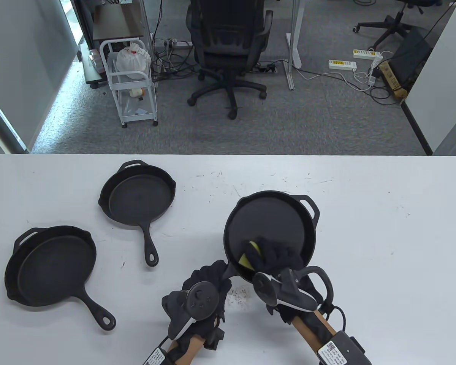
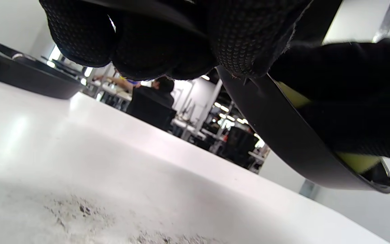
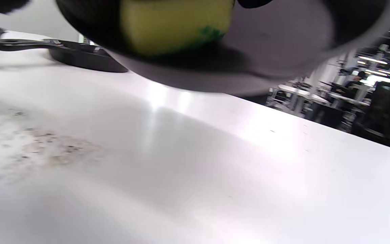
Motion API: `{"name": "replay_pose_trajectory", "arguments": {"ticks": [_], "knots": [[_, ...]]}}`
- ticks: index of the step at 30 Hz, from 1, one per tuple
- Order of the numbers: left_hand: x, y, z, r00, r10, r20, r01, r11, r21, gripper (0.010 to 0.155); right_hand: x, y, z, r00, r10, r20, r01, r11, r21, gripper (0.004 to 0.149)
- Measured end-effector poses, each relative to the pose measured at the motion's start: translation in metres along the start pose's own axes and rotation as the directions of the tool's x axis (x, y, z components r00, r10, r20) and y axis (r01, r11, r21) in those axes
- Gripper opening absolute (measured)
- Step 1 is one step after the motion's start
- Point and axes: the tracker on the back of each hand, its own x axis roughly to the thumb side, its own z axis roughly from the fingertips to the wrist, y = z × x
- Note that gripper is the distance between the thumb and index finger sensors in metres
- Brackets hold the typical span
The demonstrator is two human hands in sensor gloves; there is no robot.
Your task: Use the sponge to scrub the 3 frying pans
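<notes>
Three black cast-iron frying pans are in the table view. One pan (image 1: pixel 277 224) is tilted up off the table at centre right; my left hand (image 1: pixel 209 283) grips its handle, which the glove hides. My right hand (image 1: pixel 277 256) presses a yellow sponge (image 1: pixel 249 254) against the near inside of that pan. The left wrist view shows the pan's raised underside (image 2: pixel 283 135) with the sponge (image 2: pixel 357 161) behind its rim. In the right wrist view the sponge (image 3: pixel 174 23) sits inside the pan (image 3: pixel 232 74) above the table. A second pan (image 1: pixel 138 195) and a third pan (image 1: pixel 53 266) lie flat at the left.
Dark crumbs (image 1: pixel 237 294) lie scattered on the white table (image 1: pixel 383 247) between my hands. Scratch marks mark the table's far middle. Beyond the far edge stand an office chair (image 1: pixel 228 49) and a white wire cart (image 1: pixel 131 81) on the carpet.
</notes>
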Motion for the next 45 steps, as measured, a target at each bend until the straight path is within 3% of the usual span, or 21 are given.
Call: {"name": "replay_pose_trajectory", "arguments": {"ticks": [2, 7, 13, 19, 24, 27, 30, 36, 40, 45], "knots": [[0.003, 0.001, 0.001, 0.997, -0.076, 0.033, 0.075, 0.997, 0.021, 0.062, 0.006, -0.008, -0.008, 0.993, 0.101, -0.054, -0.102, 0.994, -0.028, 0.072], [0.007, 0.004, 0.003, 0.997, -0.036, 0.063, 0.036, 0.999, 0.003, 0.062, -0.020, -0.024, -0.022, 0.978, -0.050, -0.202, 0.029, 0.994, -0.103, 0.072], [0.008, 0.010, 0.005, 0.997, -0.053, 0.058, 0.050, 0.997, 0.050, 0.062, -0.060, -0.025, -0.011, 0.926, -0.020, -0.377, -0.019, 0.995, -0.099, 0.074], [0.003, 0.021, 0.003, 1.000, -0.029, -0.001, 0.029, 0.994, 0.104, 0.062, -0.043, -0.011, 0.013, 0.968, 0.050, -0.247, -0.048, 0.999, 0.014, 0.074], [0.005, 0.017, 0.004, 0.999, -0.028, 0.021, 0.026, 0.996, 0.090, 0.062, -0.003, -0.016, 0.010, 0.993, 0.109, -0.033, -0.110, 0.994, -0.027, 0.072], [0.009, 0.012, 0.005, 0.998, -0.043, 0.055, 0.040, 0.997, 0.063, 0.062, 0.000, -0.024, -0.004, 0.984, 0.154, -0.090, -0.159, 0.986, -0.051, 0.073], [0.013, 0.011, 0.006, 0.995, -0.065, 0.077, 0.061, 0.997, 0.055, 0.062, -0.018, -0.033, -0.016, 0.981, 0.031, -0.190, -0.047, 0.996, -0.079, 0.073], [0.010, 0.015, 0.006, 0.997, -0.056, 0.061, 0.051, 0.996, 0.076, 0.062, -0.060, -0.030, -0.014, 0.933, 0.034, -0.359, -0.058, 0.997, -0.056, 0.074], [0.003, 0.021, 0.003, 0.998, -0.058, 0.021, 0.055, 0.993, 0.107, 0.062, -0.061, -0.017, 0.000, 0.949, 0.077, -0.306, -0.086, 0.996, -0.015, 0.074], [0.001, 0.025, 0.005, 0.998, -0.059, -0.006, 0.060, 0.986, 0.157, 0.061, -0.026, -0.009, 0.013, 0.978, 0.152, -0.141, -0.152, 0.988, 0.013, 0.075]]}}
